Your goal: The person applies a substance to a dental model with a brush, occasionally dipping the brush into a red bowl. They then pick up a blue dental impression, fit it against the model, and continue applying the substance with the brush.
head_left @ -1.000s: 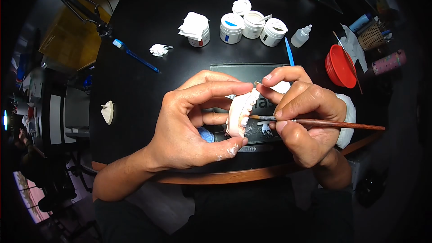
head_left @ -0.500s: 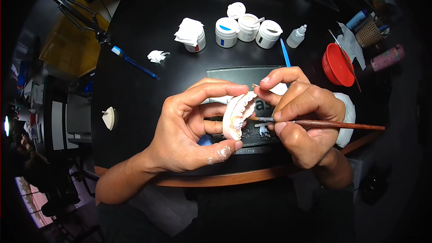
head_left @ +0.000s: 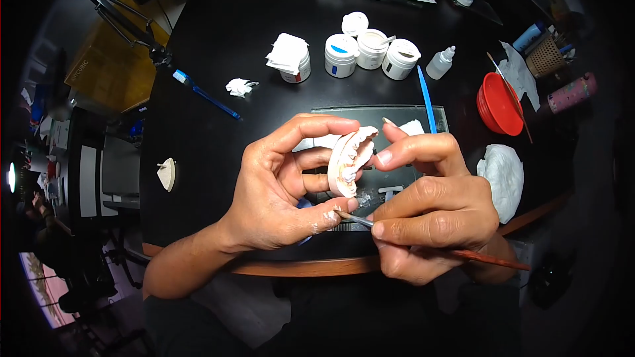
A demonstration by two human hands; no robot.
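Note:
Between the thumb and fingers of my left hand (head_left: 278, 185) is a dental model (head_left: 347, 165), a whitish arch of teeth held on edge with the teeth facing right. White paste is smeared on that thumb. My right hand (head_left: 436, 218) pinches a fine brush (head_left: 486, 258) with a reddish-brown handle, its tip touching or very near the smeared thumb. The right index finger stretches toward the model's teeth. Beneath both hands lies a glass slab (head_left: 377, 111), partly covered, with white residue on it.
White jars (head_left: 340, 59) and a dropper bottle (head_left: 440, 63) stand behind the slab. A blue stick (head_left: 426, 99) leans across its back edge. To the right are a red bowl (head_left: 493, 109) and a white wad (head_left: 503, 182). Leftward lie a blue toothbrush (head_left: 208, 98) and a plaster piece (head_left: 167, 174).
My right hand has moved down and toward me, taking the brush tip from the model's teeth to my left thumb. My left hand keeps holding the model. The view has shifted slightly.

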